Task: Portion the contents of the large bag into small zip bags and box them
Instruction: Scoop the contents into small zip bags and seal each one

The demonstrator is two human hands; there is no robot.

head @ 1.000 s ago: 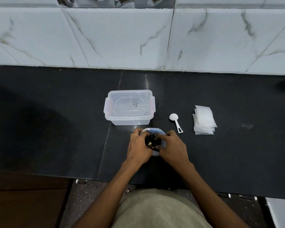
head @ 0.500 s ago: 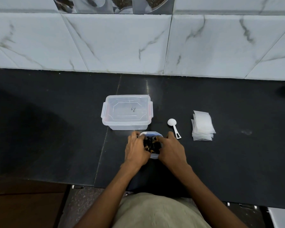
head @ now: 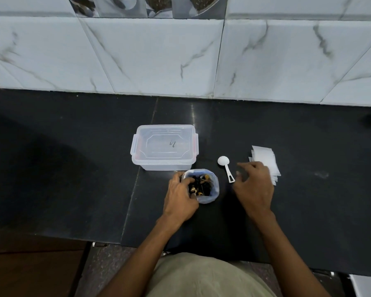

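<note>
Leaving the large bag (head: pixel 204 186), whose rim the left hand (head: pixel 180 197) grips to hold it open, the right hand (head: pixel 254 185) hovers loose-fingered, holding nothing, near the white scoop (head: pixel 225 167) and the zip bags (head: pixel 265 159).

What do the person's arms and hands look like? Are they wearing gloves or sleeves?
No gloves and no sleeves. Both forearms are bare all the way to the bottom of the picture. The left hand and the right hand are bare too, and I can't see a watch, bracelet or ring on either. The only clothing in view is light khaki cloth low in the picture.
</note>
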